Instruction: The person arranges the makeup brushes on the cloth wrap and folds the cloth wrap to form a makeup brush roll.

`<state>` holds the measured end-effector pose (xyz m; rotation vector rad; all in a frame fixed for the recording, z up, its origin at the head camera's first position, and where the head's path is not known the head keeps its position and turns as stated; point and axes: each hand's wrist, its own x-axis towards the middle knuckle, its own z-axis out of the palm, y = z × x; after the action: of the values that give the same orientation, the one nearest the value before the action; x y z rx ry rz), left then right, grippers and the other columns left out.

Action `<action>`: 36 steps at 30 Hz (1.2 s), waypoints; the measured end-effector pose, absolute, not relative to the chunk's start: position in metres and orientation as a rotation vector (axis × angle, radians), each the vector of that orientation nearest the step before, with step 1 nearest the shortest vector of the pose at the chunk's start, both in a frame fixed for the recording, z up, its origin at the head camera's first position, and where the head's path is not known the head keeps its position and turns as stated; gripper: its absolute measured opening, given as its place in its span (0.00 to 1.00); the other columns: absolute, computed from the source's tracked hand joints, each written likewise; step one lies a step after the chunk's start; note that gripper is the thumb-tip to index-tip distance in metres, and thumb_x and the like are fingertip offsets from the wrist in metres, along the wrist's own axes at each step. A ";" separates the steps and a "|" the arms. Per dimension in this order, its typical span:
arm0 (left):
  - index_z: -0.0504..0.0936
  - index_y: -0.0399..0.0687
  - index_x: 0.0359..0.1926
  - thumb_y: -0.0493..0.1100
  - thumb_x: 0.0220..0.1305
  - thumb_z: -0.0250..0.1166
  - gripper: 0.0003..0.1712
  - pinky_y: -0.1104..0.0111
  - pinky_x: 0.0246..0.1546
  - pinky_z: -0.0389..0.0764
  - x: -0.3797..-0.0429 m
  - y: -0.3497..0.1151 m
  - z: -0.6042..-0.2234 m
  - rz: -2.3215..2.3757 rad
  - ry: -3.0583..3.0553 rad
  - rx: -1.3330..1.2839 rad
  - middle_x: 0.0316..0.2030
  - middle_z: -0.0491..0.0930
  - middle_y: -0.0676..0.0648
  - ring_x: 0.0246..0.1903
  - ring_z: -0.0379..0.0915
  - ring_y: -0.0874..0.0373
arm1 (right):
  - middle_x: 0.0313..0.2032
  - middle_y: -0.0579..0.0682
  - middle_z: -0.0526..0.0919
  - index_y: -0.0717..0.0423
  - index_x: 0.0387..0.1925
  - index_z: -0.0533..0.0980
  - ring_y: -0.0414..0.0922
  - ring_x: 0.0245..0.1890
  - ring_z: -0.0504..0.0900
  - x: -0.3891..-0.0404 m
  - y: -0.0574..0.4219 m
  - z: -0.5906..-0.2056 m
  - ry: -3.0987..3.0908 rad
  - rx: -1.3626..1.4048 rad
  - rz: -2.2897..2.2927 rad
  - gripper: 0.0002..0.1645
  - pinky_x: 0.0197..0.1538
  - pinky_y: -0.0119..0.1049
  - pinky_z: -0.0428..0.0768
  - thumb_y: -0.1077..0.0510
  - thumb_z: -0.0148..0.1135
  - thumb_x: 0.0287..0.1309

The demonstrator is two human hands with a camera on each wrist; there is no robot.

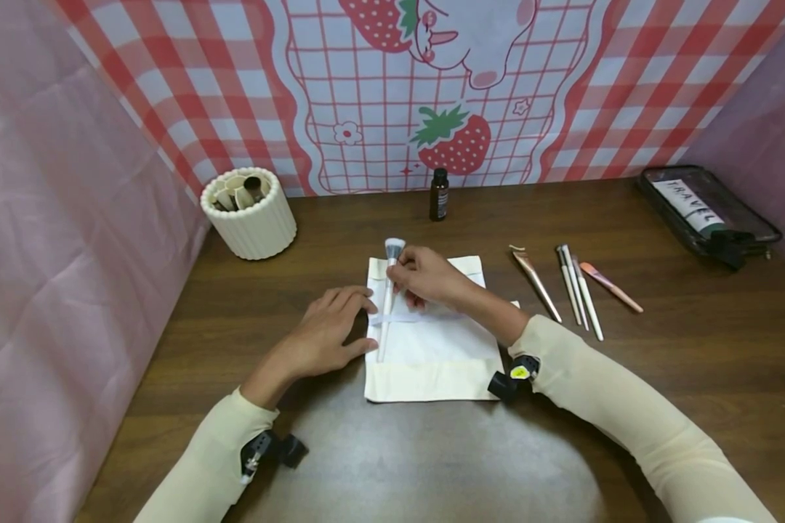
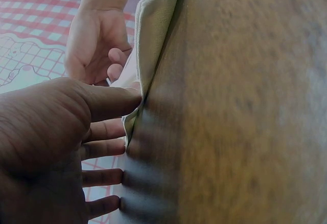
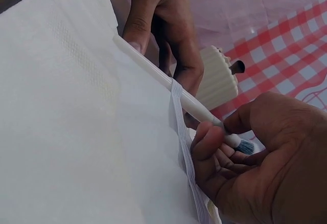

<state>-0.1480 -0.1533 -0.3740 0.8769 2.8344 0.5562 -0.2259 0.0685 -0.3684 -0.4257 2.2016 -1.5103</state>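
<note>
My right hand [image 1: 425,276] pinches a white makeup brush [image 3: 191,104] near its bristle end, over a cream fabric brush roll [image 1: 432,381] laid flat. The brush handle passes under a white elastic band [image 3: 180,116] that crosses the roll, and its bristles [image 1: 395,245] point to the far side. My left hand [image 1: 330,330] lies at the roll's left edge, fingers spread and fairly straight, with the thumb touching the fabric beside the handle's end. In the left wrist view the left fingertips meet the table and the roll's edge.
To the right lie a metallic curved tool [image 1: 538,283], several slim white-handled brushes [image 1: 578,290] and a pink brush [image 1: 611,287]. A ribbed cream holder [image 1: 251,225] with brushes stands back left. Behind the roll is a dark bottle [image 1: 439,196]; back right, a black clear-topped travel pouch [image 1: 706,211].
</note>
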 end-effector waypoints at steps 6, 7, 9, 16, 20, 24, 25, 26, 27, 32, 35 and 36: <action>0.72 0.46 0.59 0.54 0.66 0.68 0.28 0.41 0.61 0.63 -0.148 -0.153 -0.375 0.560 2.838 0.874 0.70 0.63 0.42 0.68 0.56 0.41 | 0.32 0.58 0.83 0.62 0.43 0.73 0.46 0.16 0.76 -0.226 0.068 -0.369 2.192 -0.447 -1.474 0.12 0.21 0.37 0.76 0.54 0.54 0.73; 0.72 0.46 0.59 0.54 0.66 0.69 0.28 0.41 0.61 0.63 -0.148 -0.154 -0.375 0.561 2.840 0.874 0.70 0.63 0.42 0.68 0.56 0.41 | 0.31 0.58 0.83 0.61 0.43 0.73 0.46 0.16 0.76 -0.226 0.067 -0.369 2.191 -0.458 -1.459 0.12 0.21 0.36 0.76 0.54 0.54 0.73; 0.72 0.46 0.59 0.54 0.66 0.69 0.28 0.41 0.61 0.63 -0.148 -0.154 -0.374 0.565 2.840 0.874 0.69 0.63 0.41 0.68 0.56 0.41 | 0.30 0.57 0.83 0.61 0.42 0.74 0.45 0.16 0.76 -0.225 0.066 -0.370 2.197 -0.477 -1.425 0.12 0.21 0.36 0.76 0.54 0.55 0.72; 0.72 0.45 0.59 0.54 0.66 0.68 0.28 0.41 0.62 0.62 -0.148 -0.153 -0.373 0.558 2.835 0.886 0.70 0.62 0.41 0.68 0.56 0.41 | 0.16 0.50 0.74 0.58 0.37 0.77 0.42 0.11 0.68 -0.221 0.068 -0.371 2.294 -0.473 -1.292 0.16 0.19 0.35 0.68 0.48 0.58 0.70; 0.72 0.46 0.59 0.54 0.66 0.68 0.28 0.40 0.62 0.62 -0.148 -0.153 -0.373 0.553 2.832 0.885 0.70 0.62 0.42 0.68 0.56 0.41 | 0.17 0.48 0.73 0.54 0.36 0.79 0.41 0.14 0.67 -0.218 0.069 -0.370 2.361 -0.468 -1.187 0.17 0.22 0.35 0.67 0.45 0.61 0.67; 0.72 0.46 0.59 0.54 0.66 0.68 0.27 0.40 0.61 0.62 -0.148 -0.154 -0.374 0.554 2.834 0.889 0.70 0.62 0.42 0.68 0.56 0.41 | 0.25 0.47 0.78 0.53 0.33 0.81 0.41 0.21 0.69 -0.217 0.069 -0.369 2.417 -0.500 -1.080 0.18 0.27 0.35 0.68 0.43 0.62 0.65; 0.72 0.46 0.59 0.54 0.66 0.68 0.27 0.40 0.61 0.62 -0.148 -0.154 -0.374 0.554 2.835 0.889 0.70 0.62 0.42 0.68 0.56 0.41 | 0.26 0.47 0.79 0.52 0.32 0.81 0.41 0.22 0.69 -0.216 0.069 -0.368 2.425 -0.514 -1.057 0.18 0.28 0.35 0.68 0.42 0.63 0.64; 0.73 0.46 0.59 0.54 0.66 0.68 0.27 0.41 0.61 0.62 -0.149 -0.154 -0.374 0.556 2.836 0.889 0.70 0.62 0.42 0.68 0.56 0.41 | 0.27 0.47 0.79 0.52 0.31 0.81 0.41 0.23 0.69 -0.216 0.069 -0.368 2.437 -0.532 -1.029 0.18 0.28 0.35 0.67 0.42 0.63 0.64; 0.73 0.46 0.59 0.54 0.66 0.68 0.27 0.41 0.61 0.62 -0.149 -0.154 -0.374 0.557 2.837 0.889 0.70 0.63 0.42 0.68 0.56 0.41 | 0.27 0.46 0.79 0.52 0.30 0.81 0.41 0.24 0.69 -0.216 0.069 -0.368 2.445 -0.550 -1.005 0.18 0.29 0.35 0.67 0.42 0.63 0.64; 0.73 0.46 0.59 0.54 0.66 0.68 0.27 0.41 0.61 0.62 -0.149 -0.154 -0.373 0.557 2.836 0.881 0.70 0.63 0.42 0.68 0.56 0.41 | 0.24 0.45 0.79 0.51 0.28 0.80 0.40 0.25 0.71 -0.216 0.069 -0.365 2.482 -0.613 -0.902 0.19 0.30 0.34 0.69 0.42 0.61 0.64; 0.73 0.45 0.59 0.54 0.66 0.68 0.27 0.41 0.61 0.62 -0.148 -0.153 -0.373 0.556 2.835 0.877 0.70 0.62 0.42 0.68 0.56 0.41 | 0.23 0.45 0.78 0.51 0.28 0.79 0.40 0.23 0.71 -0.215 0.069 -0.363 2.500 -0.652 -0.853 0.19 0.30 0.35 0.69 0.42 0.61 0.66; 0.73 0.45 0.59 0.54 0.66 0.68 0.27 0.41 0.61 0.62 -0.148 -0.153 -0.373 0.556 2.836 0.878 0.70 0.62 0.42 0.68 0.56 0.41 | 0.23 0.45 0.78 0.51 0.27 0.79 0.40 0.23 0.72 -0.215 0.070 -0.363 2.502 -0.671 -0.836 0.19 0.30 0.35 0.70 0.42 0.60 0.66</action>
<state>-0.1481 -0.1533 -0.3727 0.8781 2.8357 0.5557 -0.2147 0.0698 -0.3630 -0.6708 2.5022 -0.8359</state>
